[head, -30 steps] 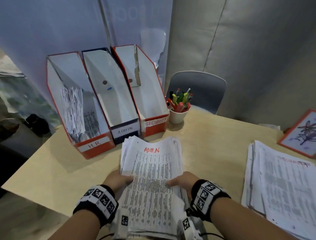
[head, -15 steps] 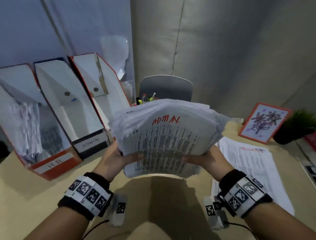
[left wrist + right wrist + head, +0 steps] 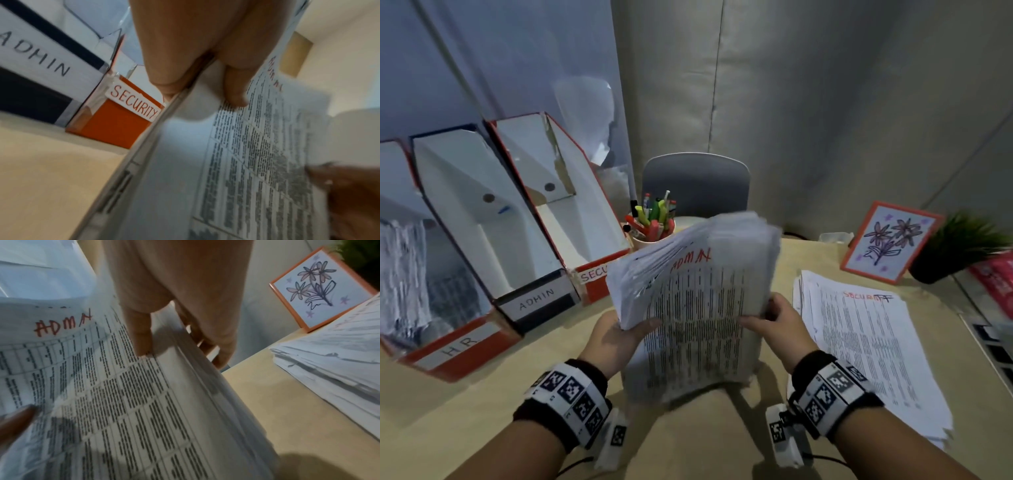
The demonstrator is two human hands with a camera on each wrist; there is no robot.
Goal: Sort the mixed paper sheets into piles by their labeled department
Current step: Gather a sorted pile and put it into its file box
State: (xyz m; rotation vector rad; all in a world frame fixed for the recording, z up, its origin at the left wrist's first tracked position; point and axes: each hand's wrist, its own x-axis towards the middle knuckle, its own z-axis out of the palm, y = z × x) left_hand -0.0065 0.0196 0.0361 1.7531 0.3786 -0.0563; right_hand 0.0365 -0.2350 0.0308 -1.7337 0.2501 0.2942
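A thick stack of printed sheets (image 3: pixel 695 308) headed "ADMIN" in red stands nearly upright on its lower edge on the desk. My left hand (image 3: pixel 616 337) grips its left edge, thumb on the front page, and my right hand (image 3: pixel 774 325) grips its right edge the same way. The stack (image 3: pixel 257 162) fills the left wrist view; its red heading shows in the right wrist view on the stack (image 3: pixel 102 386). Three file boxes stand at the left: HR (image 3: pixel 455 346), ADMIN (image 3: pixel 537 298) and SECURITY (image 3: pixel 592 274). A pile marked "SECURITY" (image 3: pixel 859 339) lies flat at the right.
A cup of pens (image 3: pixel 650 229) stands behind the stack. A framed flower drawing (image 3: pixel 890 240) and a small potted plant (image 3: pixel 959 250) are at the back right. A grey chair (image 3: pixel 695 185) is behind the desk (image 3: pixel 705 442). The HR box holds papers.
The ADMIN stack was lifted off the desk, held up in both hands, and now stands on its lower edge closer to the desk. The head view swung to the right.
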